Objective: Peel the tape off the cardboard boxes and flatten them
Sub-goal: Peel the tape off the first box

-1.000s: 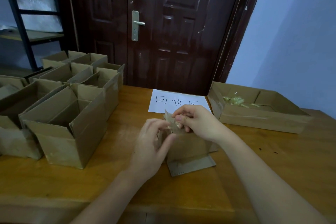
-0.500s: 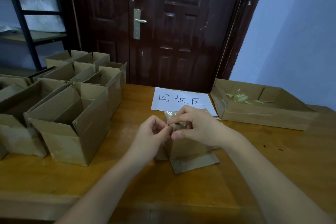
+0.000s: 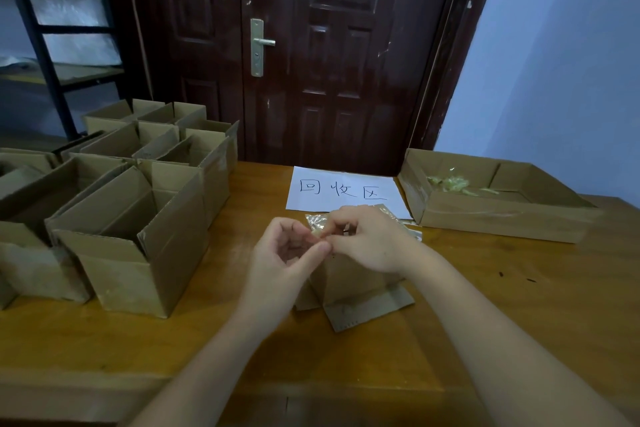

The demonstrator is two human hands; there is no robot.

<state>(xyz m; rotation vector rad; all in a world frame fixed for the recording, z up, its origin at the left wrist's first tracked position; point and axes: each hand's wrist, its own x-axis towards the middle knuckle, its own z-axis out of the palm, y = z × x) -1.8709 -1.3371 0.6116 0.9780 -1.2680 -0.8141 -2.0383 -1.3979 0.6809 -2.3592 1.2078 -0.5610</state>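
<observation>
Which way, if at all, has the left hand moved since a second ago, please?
Yes, slightly: the left hand has shifted away from the person, toward the paper sign, and pinches the tape alongside the right hand.

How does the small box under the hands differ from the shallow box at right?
The small box stands upright near the table's middle, between both hands; the shallow box lies low and wide at the right edge, untouched. The small box has clear tape being pinched at its top; the shallow box holds crumpled tape scraps. The small box is far smaller. Both are brown cardboard.
</observation>
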